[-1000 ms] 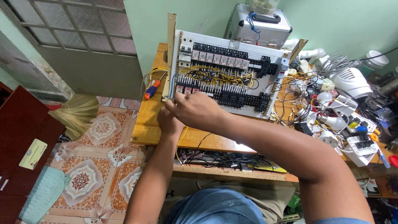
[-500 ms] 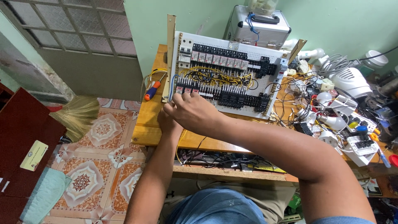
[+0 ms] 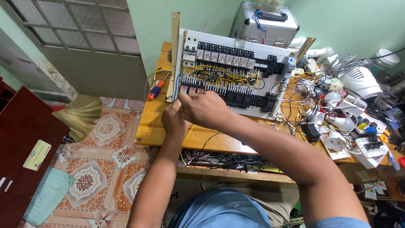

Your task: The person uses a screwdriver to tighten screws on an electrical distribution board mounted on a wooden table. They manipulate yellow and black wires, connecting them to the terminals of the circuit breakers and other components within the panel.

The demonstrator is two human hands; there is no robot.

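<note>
Item: white panel (image 3: 270, 52), perforated, propped upright on a wooden bench (image 3: 154, 131) against a green wall. It carried a top row of grey and black breakers (image 3: 219, 55), a tangle of yellow wires (image 3: 223, 76) across the middle, and a lower row of black terminals (image 3: 249, 99). Both hands met at the panel's lower left corner, touching the left end of the terminal row. Right hand (image 3: 204, 107): reached in from the right, back of the hand to the camera, fingers curled toward the terminals; whether they pinched anything could not be told. Left hand (image 3: 174, 120): came up from below, just beside and partly under the right hand, fingers bunched at the panel's bottom edge; its grip was likewise hidden. The panel thus lay directly ahead of and above both hands, most of it extending to their right. A wooden upright (image 3: 174, 50) stood along the panel's left side. Screwdriver (image 3: 155, 90), orange and blue handle, lay on the bench just left of the upright, apart from the hands. Silver case (image 3: 265, 27) stood behind the panel. Loose sockets, bulbs and cables (image 3: 337, 114) crowded the bench's right end. Broom (image 3: 82, 114) lay on the patterned tile floor (image 3: 105, 169) at left.
</note>
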